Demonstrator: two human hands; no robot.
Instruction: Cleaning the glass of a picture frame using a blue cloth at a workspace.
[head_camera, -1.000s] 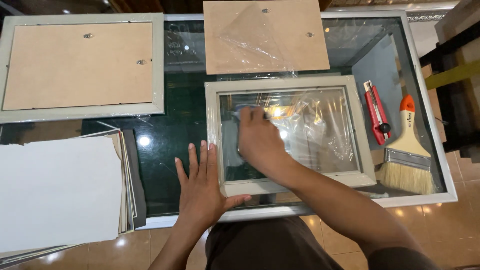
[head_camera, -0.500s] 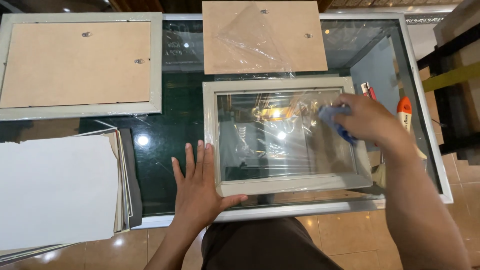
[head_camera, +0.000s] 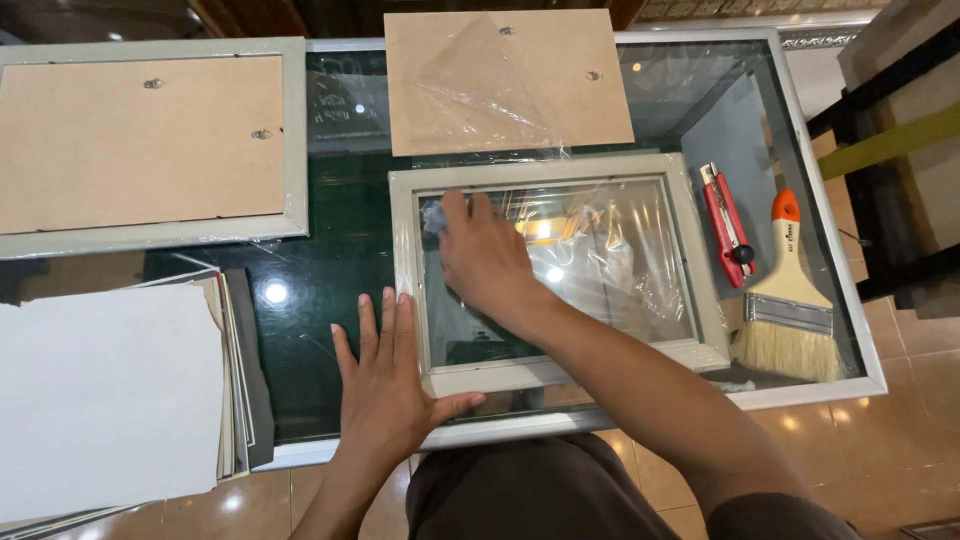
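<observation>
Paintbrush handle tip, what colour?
Orange tip on the cream handle of the paintbrush; head view, right of the frame.

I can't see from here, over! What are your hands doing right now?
Left hand flat, bracing picture frame corner. Right hand pressing bluish cloth on frame glass. Cutter and brush off to the right, nothing blocking.
</observation>
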